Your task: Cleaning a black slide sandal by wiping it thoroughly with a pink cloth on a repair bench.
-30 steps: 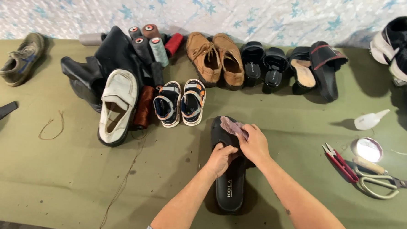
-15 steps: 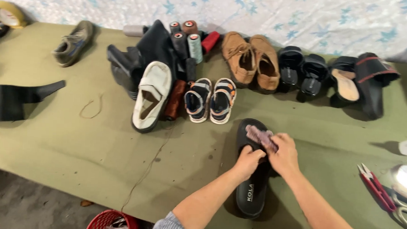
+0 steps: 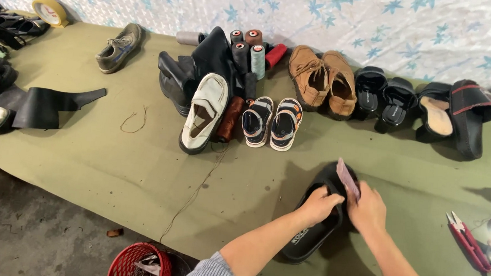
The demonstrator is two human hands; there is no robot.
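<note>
A black slide sandal [image 3: 313,235] lies on the olive green table cover [image 3: 117,160] in front of me. My left hand [image 3: 318,205] grips the sandal's strap from the left side. My right hand [image 3: 368,208] rests against the strap's right side and holds a small pinkish strip [image 3: 347,179] upright over the sandal's toe end. Both forearms reach in from the bottom of the view.
Along the back stand brown shoes [image 3: 324,78], black sandals [image 3: 383,96], striped child sandals [image 3: 272,121], a white loafer [image 3: 205,111], black boots [image 3: 196,64] and thread spools [image 3: 248,47]. Red snips [image 3: 467,241] lie at right. A red basket [image 3: 136,263] sits below the table edge.
The camera view has swung left, showing more of the table's left end and the floor. My hands stay on the black sandal, the pinkish strip now tilted more upright.
</note>
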